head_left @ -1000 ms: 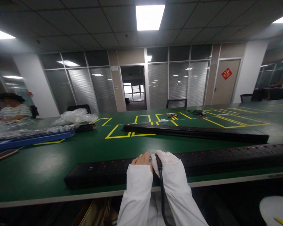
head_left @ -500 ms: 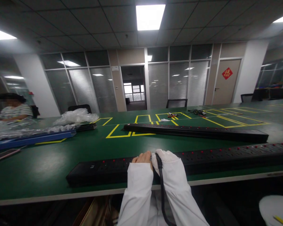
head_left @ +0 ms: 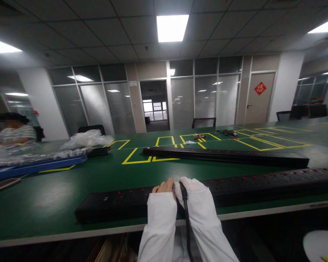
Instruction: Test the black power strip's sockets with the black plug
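A long black power strip [head_left: 104,207] with a row of red dots lies along the near edge of the green table. Over its top, my bare left hand [head_left: 165,186] is closed, its fingers curled; what they grip is hidden. Pressed up beside it, my right hand [head_left: 193,185], in a white glove, is closed around the end of a black power cord [head_left: 188,222]. The cord's ribbed sleeve shows at the glove, and the rest hangs down between my forearms. Farther back, a second black power strip [head_left: 224,155] lies at a slight slant.
To the left are a blue channel-shaped piece [head_left: 43,166], crumpled clear plastic wrap [head_left: 83,140] and a phone [head_left: 2,185]. Small tools and wires [head_left: 226,133] lie at the back. A person [head_left: 15,129] sits at far left. Yellow tape [head_left: 136,162] marks the tabletop.
The view has tilted up slightly, so the table sits a little lower. Both hands keep their place on the near power strip, with the cord still in the right.
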`<state>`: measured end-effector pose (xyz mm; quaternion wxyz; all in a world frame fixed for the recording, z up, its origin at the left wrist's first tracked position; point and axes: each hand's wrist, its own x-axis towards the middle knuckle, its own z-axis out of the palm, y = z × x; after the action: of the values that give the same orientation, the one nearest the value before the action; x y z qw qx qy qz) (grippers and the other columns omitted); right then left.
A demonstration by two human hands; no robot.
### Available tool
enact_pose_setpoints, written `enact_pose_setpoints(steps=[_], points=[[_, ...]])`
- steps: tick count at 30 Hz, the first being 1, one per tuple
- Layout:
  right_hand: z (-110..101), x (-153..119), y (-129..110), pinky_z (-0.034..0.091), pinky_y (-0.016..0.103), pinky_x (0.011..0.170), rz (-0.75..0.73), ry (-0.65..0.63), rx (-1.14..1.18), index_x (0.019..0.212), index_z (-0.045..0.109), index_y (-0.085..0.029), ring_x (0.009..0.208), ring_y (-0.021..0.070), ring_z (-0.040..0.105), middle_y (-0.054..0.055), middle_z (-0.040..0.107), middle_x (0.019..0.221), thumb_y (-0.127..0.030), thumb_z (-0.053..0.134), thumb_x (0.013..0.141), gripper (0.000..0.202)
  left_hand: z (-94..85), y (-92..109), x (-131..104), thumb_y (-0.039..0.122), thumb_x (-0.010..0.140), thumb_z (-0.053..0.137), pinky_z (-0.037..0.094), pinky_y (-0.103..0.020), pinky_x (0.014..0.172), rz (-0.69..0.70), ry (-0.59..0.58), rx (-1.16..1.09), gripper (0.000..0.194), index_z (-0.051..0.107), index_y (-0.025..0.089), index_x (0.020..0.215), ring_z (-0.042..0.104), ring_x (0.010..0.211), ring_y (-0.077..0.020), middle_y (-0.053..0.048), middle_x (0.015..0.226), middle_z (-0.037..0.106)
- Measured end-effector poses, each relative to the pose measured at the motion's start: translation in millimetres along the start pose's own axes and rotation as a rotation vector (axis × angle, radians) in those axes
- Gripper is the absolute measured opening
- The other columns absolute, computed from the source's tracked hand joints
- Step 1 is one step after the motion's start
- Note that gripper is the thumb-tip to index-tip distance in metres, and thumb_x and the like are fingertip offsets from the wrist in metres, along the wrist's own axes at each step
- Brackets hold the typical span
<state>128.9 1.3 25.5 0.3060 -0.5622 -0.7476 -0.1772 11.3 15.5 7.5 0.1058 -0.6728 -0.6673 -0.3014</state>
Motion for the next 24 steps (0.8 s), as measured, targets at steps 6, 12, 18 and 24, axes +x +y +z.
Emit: enact_pose_setpoints(steps=[6,12,18,24], points=[[1.7,2.1,-1.9,0.046,0.030,0.075,0.014,-0.033,-0.002,0.103,0.054,-0.016,0.083,0.0103,0.054,0.004,0.057,0.099,-0.041,0.044,0.086,0.032,-2.2,0.0,-1.3,0.009,0.078,0.034,0.032,-0.028,0.077,-0.005,0.005,-0.038,0.019,0.048,0.022,0.080,0.057,0.076,-0.0123,0.003,0.070,0.059],[-0.4,4.7,-4.6,0.046,0.032,0.077,0.045,-0.084,-0.014,0.107,0.053,-0.017,0.087,0.0114,0.054,0.005,0.056,0.104,-0.039,0.045,0.086,0.032,0.1,-1.0,-3.6,0.012,0.081,0.034,0.033,-0.030,0.078,0.034,0.071,-0.037,0.019,0.050,0.024,0.082,0.057,0.078,-0.0133,0.004,0.071,0.060],[-5.8,7.7,-7.9,0.047,0.032,0.077,0.072,-0.133,-0.009,0.108,0.052,-0.015,0.088,0.0121,0.055,0.005,0.055,0.103,-0.038,0.046,0.085,0.033,3.6,-0.3,-2.0,0.014,0.081,0.036,0.035,-0.030,0.076,0.023,0.138,0.002,0.020,0.052,0.024,0.089,0.059,0.074,-0.0140,0.002,0.069,0.060],[-12.7,7.6,-9.5,0.047,0.031,0.076,0.100,-0.135,0.011,0.106,0.053,-0.015,0.085,0.0112,0.055,0.004,0.056,0.101,-0.039,0.046,0.085,0.032,6.6,-0.1,-4.1,0.016,0.082,0.036,0.036,-0.029,0.076,0.019,0.214,-0.044,0.017,0.050,0.022,0.089,0.059,0.072,-0.0129,0.002,0.071,0.061]])
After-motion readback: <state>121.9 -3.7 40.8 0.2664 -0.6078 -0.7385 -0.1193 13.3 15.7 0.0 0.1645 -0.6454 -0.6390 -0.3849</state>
